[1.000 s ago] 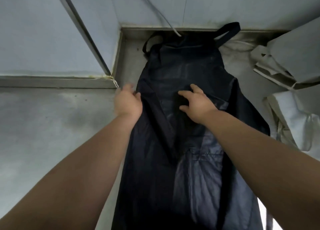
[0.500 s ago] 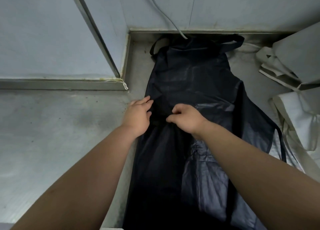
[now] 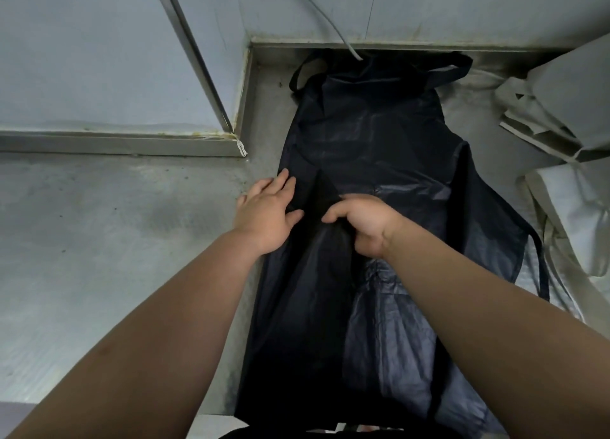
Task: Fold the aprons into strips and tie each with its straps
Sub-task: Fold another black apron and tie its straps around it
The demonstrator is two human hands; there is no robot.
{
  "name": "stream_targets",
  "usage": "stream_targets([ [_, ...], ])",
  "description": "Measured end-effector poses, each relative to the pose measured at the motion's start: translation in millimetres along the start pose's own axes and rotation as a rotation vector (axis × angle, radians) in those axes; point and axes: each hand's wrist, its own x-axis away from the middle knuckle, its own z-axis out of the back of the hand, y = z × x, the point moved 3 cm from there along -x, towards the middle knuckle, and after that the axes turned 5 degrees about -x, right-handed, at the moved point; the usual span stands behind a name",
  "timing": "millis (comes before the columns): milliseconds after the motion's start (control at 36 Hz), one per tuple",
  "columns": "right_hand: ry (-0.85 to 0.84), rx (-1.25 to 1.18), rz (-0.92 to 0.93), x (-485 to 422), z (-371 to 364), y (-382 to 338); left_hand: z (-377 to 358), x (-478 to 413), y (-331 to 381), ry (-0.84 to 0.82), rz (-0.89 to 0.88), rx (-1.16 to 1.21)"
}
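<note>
Right hand [image 3: 359, 224] grip: fingers curled tight, pinching a raised ridge of the dark apron [image 3: 379, 141] just left of its centre line. Thumb side is hidden in the cloth, so I can't tell how deep the pinch goes.

Left hand [image 3: 264, 214]: flat, fingers straight, holding nothing. It presses on the apron's left edge, heel of the palm over the steel worktop [image 3: 99, 240].

The apron lies lengthwise on the worktop, bib away from the person, hem running out of view at the bottom. Looks like the first lengthwise fold, left side coming in. No strip yet, nothing tied.

Risks, my read:
- Cloth looks thin and slick. A pinch at waist height only will skew the fold, since bib and hem won't follow.
- If the left hand lifts early, the edge creeps and the strip goes crooked.
- The waist strap [image 3: 541, 267] trails off the right side onto the pale aprons [image 3: 567, 108]. It could get trapped in the next fold or drag that pile.
- The neck strap [image 3: 452, 70] is bunched at the back wall, and a cable [image 3: 330, 15] ends right over the bib, so both could snag.
</note>
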Motion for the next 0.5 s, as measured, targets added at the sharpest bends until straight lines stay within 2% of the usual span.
stream_targets([
  [139,0.006,-0.207,0.071,2,1,-4,-4,0,2,0.011,0.013,-0.042],
  [306,-0.031,-0.120,-0.114,10,-1,0,-2,0,5,0.024,0.028,-0.052],
  [500,0.025,-0.242,0.147,12,6,-5,-3,0,7,0.023,0.053,-0.043],
])
